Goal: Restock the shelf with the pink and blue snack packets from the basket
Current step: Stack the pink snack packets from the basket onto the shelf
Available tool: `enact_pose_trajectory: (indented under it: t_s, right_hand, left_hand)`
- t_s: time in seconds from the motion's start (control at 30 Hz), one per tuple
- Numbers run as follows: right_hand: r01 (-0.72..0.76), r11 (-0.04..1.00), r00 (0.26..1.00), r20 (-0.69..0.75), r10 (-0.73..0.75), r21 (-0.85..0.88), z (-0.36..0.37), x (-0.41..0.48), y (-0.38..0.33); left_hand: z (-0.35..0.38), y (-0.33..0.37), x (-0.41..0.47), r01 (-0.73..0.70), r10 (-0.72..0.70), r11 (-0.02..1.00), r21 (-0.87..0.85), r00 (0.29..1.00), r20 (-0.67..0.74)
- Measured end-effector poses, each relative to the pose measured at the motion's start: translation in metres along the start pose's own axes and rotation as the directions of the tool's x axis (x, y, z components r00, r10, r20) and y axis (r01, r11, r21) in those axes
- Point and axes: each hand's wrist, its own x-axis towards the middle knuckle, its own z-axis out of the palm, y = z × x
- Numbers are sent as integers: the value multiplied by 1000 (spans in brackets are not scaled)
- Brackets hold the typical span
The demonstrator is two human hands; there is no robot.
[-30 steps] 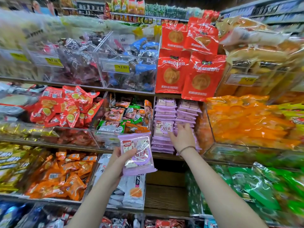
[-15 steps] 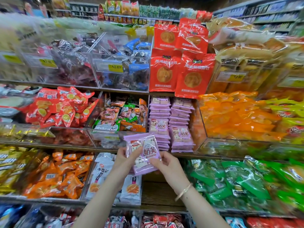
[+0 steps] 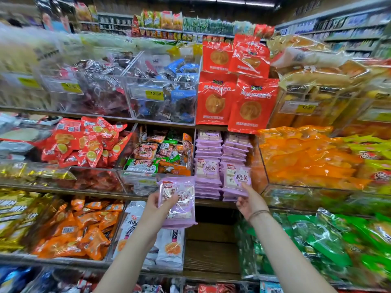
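Observation:
My left hand (image 3: 153,206) grips a small stack of pink snack packets (image 3: 179,199) in front of the middle shelf. To its right, my right hand (image 3: 250,203) pinches the lower edge of one pink packet (image 3: 237,176). It holds that packet upright against the front of the right-hand pink stack (image 3: 236,144). A second pink stack (image 3: 208,144) stands beside it, with a packet upright at its front (image 3: 208,168). The basket is out of view, and neither hand has a blue packet.
Red bread bags (image 3: 251,102) hang just above the pink stacks. A clear bin of orange packets (image 3: 306,161) borders them on the right, and a bin of mixed snacks (image 3: 156,153) on the left. Below are white packets (image 3: 169,246), a bare wooden shelf gap (image 3: 209,250) and green bags (image 3: 328,240).
My right hand came back from the shelf to the stack in my left hand, took one pink packet, and now holds it at the right-hand stack.

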Motion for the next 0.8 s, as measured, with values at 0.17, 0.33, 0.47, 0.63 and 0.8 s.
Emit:
enact_pose_trajectory:
  t_s: [0.17, 0.33, 0.47, 0.63, 0.8]
  right_hand:
    - [17, 982, 1000, -7, -16, 189, -5, 14, 5]
    - [90, 930, 991, 56, -118, 357, -10, 9, 18]
    - [327, 922, 943, 0, -334, -206, -27, 1, 38]
    - [512, -477, 438, 695, -570, -715, -34, 16, 30]
    - [303, -725, 654, 689, -314, -618, -13, 55, 2]
  left_hand:
    - [0, -2, -3, 28, -28, 1000, 3, 999, 31]
    - [-4, -8, -6, 53, -53, 999, -7, 999, 13]
    - [-8, -13, -7, 61, -61, 998, -13, 998, -1]
    - [-9, -14, -7, 44, -44, 999, -7, 999, 2]
    - [-9, -14, -8, 31, -30, 999, -10, 999, 12]
